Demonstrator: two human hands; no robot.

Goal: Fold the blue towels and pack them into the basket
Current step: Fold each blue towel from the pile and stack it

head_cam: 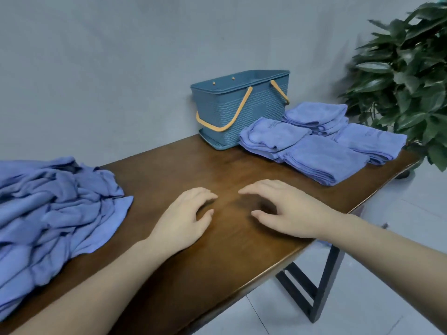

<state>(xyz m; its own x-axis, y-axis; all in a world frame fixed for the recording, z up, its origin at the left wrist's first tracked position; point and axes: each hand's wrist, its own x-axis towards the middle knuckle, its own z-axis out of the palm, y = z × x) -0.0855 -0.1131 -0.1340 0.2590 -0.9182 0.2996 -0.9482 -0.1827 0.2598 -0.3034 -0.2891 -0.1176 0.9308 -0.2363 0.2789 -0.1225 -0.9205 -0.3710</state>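
Left hand: the left hand point(184, 215) hovers palm down over the wooden table point(169, 269) at lower centre, fingers loosely curved, holding nothing.
Right hand: the right hand point(284, 209) sits just beside it, fingers relaxed and spread, also holding nothing.
Unfolded towels: a crumpled heap of blue towels point(48, 213) lies at the left edge of the frame.
Folded towels: stacks of folded blue towels point(321, 141) lie at centre right, just beside the basket.
Basket: the blue plastic basket point(238, 110) with orange handles point(226, 117) stands at upper centre against the wall.
Plant: a leafy potted plant point(408, 81) fills the upper right.
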